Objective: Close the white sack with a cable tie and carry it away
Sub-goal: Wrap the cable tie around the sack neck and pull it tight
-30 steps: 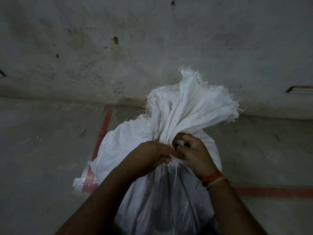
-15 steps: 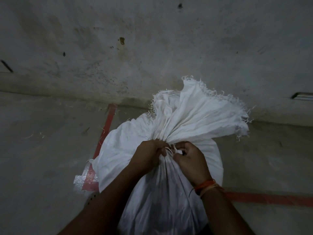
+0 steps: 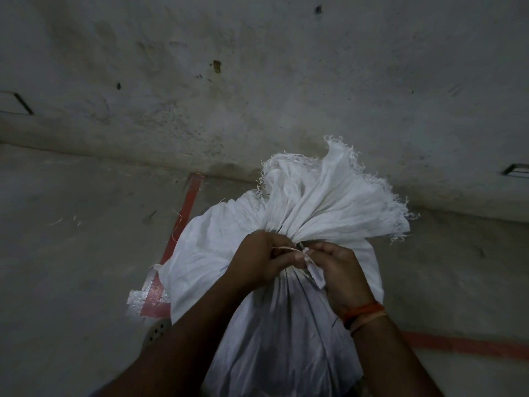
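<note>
Both hands closed at the gathered neck of the white sack [image 3: 217,253]: left hand [image 3: 257,260] fisted on the bunched fabric and a thin pale strand, right hand [image 3: 337,270] pinching the cable tie [image 3: 313,270], whose whitish end sticks out between the fingers. Sack stands on the concrete floor [image 3: 71,267] near the wall [image 3: 257,81], frayed mouth fanning far-right. Red floor tape [image 3: 189,202] runs left of the sack.

A bare grey concrete floor [image 3: 71,267] carries the full white sack [image 3: 217,253]. Red tape lines [image 3: 189,202] run across it, one passing under the sack. A crumpled clear plastic scrap [image 3: 143,293] lies at the sack's left.
</note>
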A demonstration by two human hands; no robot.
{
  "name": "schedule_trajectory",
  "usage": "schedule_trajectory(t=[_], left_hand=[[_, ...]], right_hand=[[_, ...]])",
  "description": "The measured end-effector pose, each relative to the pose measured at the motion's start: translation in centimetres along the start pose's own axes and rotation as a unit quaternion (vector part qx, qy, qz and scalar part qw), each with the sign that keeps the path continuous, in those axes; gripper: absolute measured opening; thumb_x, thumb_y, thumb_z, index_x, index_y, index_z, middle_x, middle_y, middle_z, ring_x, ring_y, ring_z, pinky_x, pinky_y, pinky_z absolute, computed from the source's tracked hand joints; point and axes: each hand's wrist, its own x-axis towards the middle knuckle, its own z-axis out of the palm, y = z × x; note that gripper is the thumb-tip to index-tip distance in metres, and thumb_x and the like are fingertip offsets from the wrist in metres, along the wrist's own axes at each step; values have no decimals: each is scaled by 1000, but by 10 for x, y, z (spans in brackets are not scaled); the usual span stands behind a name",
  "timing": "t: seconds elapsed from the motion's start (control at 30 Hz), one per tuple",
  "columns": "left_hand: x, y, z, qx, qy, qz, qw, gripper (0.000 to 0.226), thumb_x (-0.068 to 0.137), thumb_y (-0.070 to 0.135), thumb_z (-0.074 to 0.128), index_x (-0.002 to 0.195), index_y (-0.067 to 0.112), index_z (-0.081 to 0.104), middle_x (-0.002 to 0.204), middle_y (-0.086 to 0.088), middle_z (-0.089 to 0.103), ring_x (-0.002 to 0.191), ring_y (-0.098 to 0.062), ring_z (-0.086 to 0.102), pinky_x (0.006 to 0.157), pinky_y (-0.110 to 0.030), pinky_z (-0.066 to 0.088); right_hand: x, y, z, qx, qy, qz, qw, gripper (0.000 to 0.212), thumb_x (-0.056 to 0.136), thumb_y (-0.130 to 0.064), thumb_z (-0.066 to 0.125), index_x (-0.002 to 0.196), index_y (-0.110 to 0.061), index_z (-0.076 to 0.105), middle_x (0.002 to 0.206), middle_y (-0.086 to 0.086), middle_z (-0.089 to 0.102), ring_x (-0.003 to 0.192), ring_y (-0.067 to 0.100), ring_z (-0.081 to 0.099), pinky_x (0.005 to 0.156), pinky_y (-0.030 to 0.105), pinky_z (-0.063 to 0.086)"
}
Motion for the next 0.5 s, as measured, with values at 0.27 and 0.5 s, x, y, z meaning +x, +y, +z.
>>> schedule_trajectory(t=[0.27,0.5], left_hand=[[3,-7,-12,2,-3,-11,1000,47,92,24,65,53,5,48,47,-2,42,46,-14,44,54,-33,39],[5,-9,-16,7,-41,61,997,47,91,18,63,52,1,42,49,-14,42,47,-25,43,55,-44,40]], right_hand=[[13,12,-10,73,-10,14,997,23,87,-2,64,70,-7,78,72,7,76,75,20,74,68,24,60],[11,6,-12,39,-5,36,999,17,90,4,57,105,9,64,96,22,68,87,32,67,81,43,57]])
